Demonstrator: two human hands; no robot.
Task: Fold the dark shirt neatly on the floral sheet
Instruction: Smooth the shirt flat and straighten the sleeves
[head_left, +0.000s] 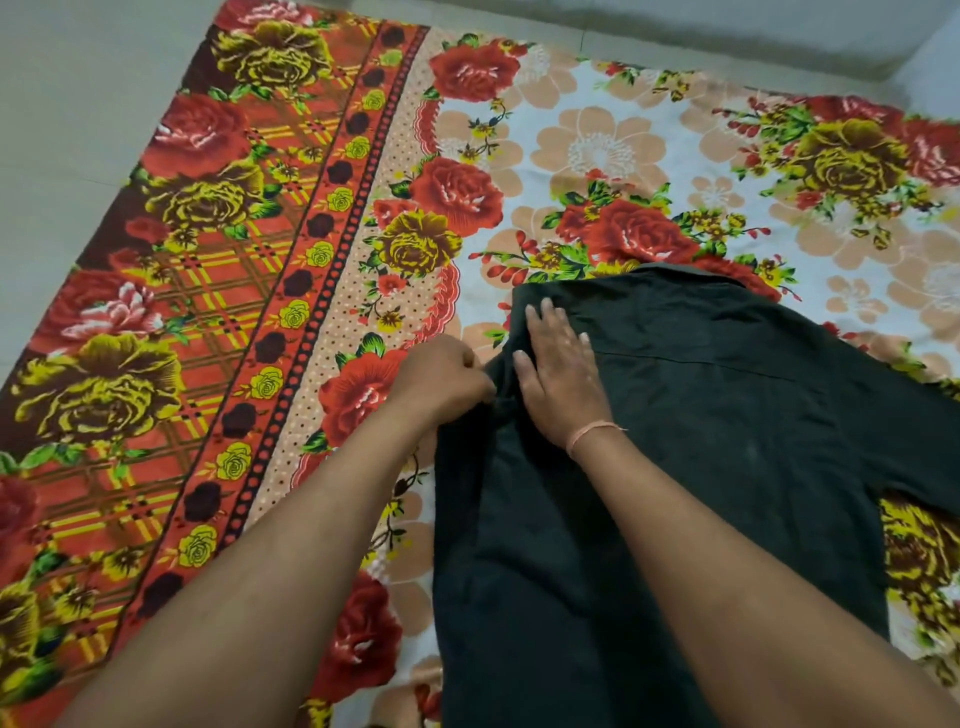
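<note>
Dark shirt on a bright rose-printed sheet

The plain, near-black cotton shirt (727, 415) carries no print. The floral cotton sheet (597, 150) under it has a white middle field with peach outline blossoms and red and yellow-olive roses with green leaves; toward its left edge runs a peach dotted band, then a red stripe of dark discs and small yellow roses, then an orange-and-yellow plaid border with large red and olive roses. A thin pink-orange thread band (592, 431) circles one wrist. The pale grey-beige tiled floor (62, 104) is plain.
</note>
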